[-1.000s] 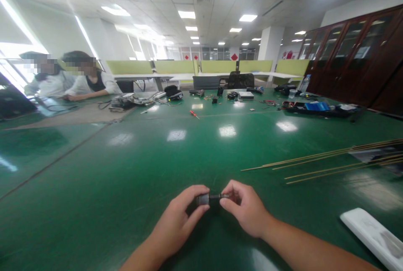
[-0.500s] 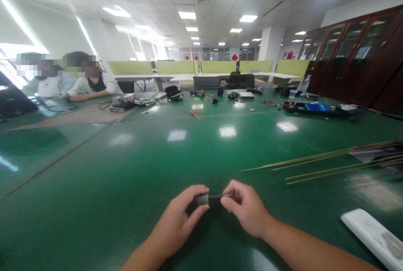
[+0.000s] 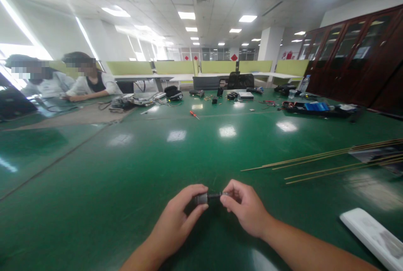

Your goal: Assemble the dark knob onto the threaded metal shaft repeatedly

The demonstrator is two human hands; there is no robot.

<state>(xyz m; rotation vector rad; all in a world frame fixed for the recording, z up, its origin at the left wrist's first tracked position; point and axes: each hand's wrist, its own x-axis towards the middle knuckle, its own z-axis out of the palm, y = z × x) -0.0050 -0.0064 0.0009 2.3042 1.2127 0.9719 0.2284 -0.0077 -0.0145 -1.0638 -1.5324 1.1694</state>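
Observation:
Low in the middle of the head view, my left hand [image 3: 180,216] is closed around a short dark-grey cylindrical part [image 3: 202,198], thumb below and fingers above. A thin black shaft [image 3: 214,196] runs from its right side toward my right hand [image 3: 247,208]. There the thumb and fingertips pinch the shaft's far end, where a small grey piece shows only in part. Both hands are just over the green tabletop [image 3: 141,157]. The exact kind of the part is too small to make out.
Thin brass-coloured rods [image 3: 310,157] lie at the right. A white power strip [image 3: 371,237] is near the right front. Farther off lie an orange screwdriver [image 3: 194,114], a black tray [image 3: 317,109] and electronics. Two people sit at the far left.
The hands and the part between them look almost the same. The person at the far left has shifted slightly left, and the whole view has drifted a little.

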